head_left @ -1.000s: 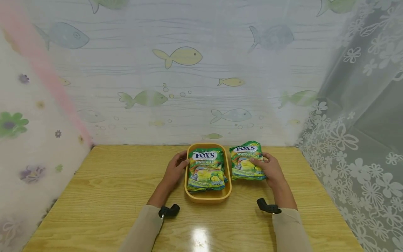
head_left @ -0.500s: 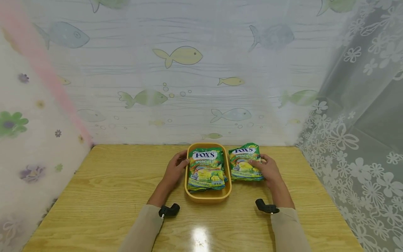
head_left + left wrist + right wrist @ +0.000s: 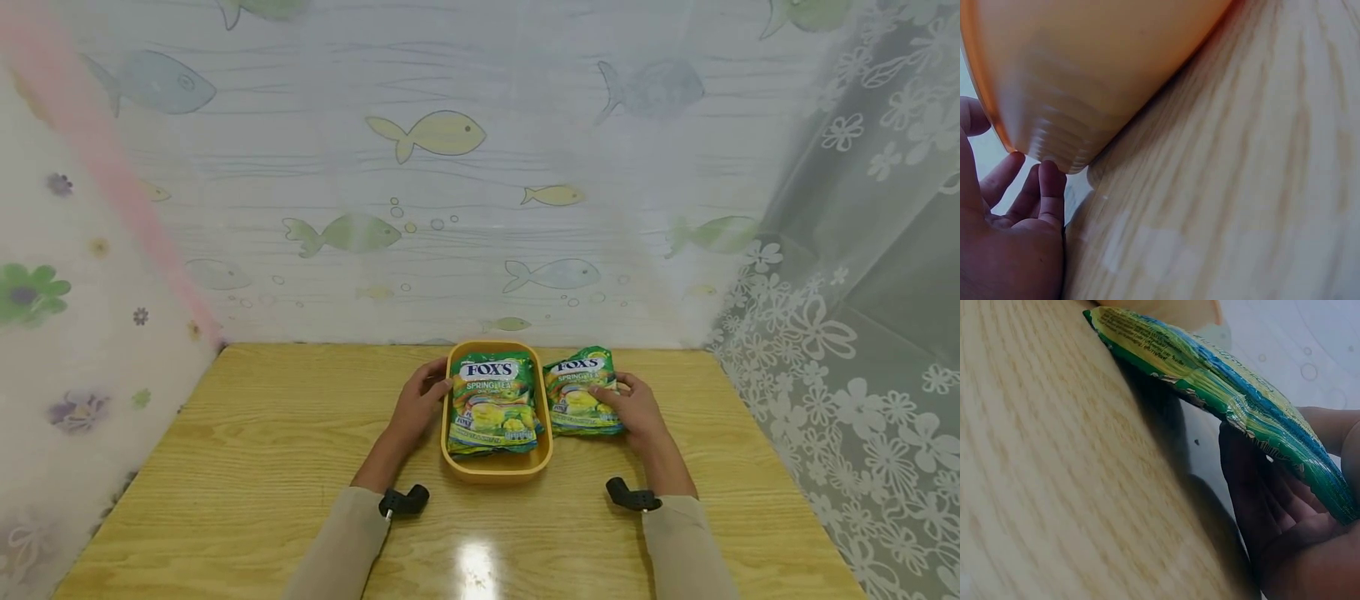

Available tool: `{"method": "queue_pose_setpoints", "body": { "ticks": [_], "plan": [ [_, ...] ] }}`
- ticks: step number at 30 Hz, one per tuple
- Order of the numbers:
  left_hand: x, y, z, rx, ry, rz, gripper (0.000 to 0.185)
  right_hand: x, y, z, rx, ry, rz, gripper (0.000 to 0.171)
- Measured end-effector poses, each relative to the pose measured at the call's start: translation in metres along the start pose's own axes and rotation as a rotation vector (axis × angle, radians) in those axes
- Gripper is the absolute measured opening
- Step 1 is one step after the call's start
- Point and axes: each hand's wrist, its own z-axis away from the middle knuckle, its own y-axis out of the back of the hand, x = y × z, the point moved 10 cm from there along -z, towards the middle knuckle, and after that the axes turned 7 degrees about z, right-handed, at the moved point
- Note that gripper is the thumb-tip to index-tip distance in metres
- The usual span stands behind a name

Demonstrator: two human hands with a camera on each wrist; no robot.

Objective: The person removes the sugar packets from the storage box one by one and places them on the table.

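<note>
An orange oval tray [image 3: 498, 471] sits mid-table with green FOX'S candy bags [image 3: 492, 404] stacked in it. My left hand [image 3: 420, 402] holds the tray's left rim, fingers curled against its wall [image 3: 1054, 94]. Just right of the tray, my right hand [image 3: 628, 402] grips another green FOX'S bag [image 3: 577, 396], thumb on top and fingers underneath [image 3: 1254, 506]. That bag [image 3: 1210, 381] is lifted off the wood on its right side, its left end near the tray.
The wooden table [image 3: 262, 467] is walled by fish-print sheeting at the back, flower-print sheeting on the left and a lace curtain [image 3: 847, 317] on the right. Black wrist camera mounts [image 3: 405, 500] sit on both sleeves.
My right hand has drawn its bag leftward and slightly lower, closer to the tray's right rim. The left hand and the tray have stayed put.
</note>
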Motion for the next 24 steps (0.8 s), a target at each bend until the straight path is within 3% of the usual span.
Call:
{"method": "queue_pose_setpoints", "body": {
  "ticks": [9, 13, 24],
  "plan": [
    [-0.001, 0.0, -0.001, -0.007, -0.008, 0.004, 0.051, 0.004, 0.007, -0.001, 0.027, -0.019, 0.044, 0.065],
    [-0.001, 0.001, -0.002, -0.005, -0.005, 0.005, 0.051, 0.002, 0.008, 0.001, 0.008, -0.02, 0.113, 0.065],
    [0.0, 0.001, -0.001, -0.006, 0.01, 0.023, 0.049, -0.013, 0.021, 0.012, 0.066, 0.005, 0.291, 0.06]
  ]
}}
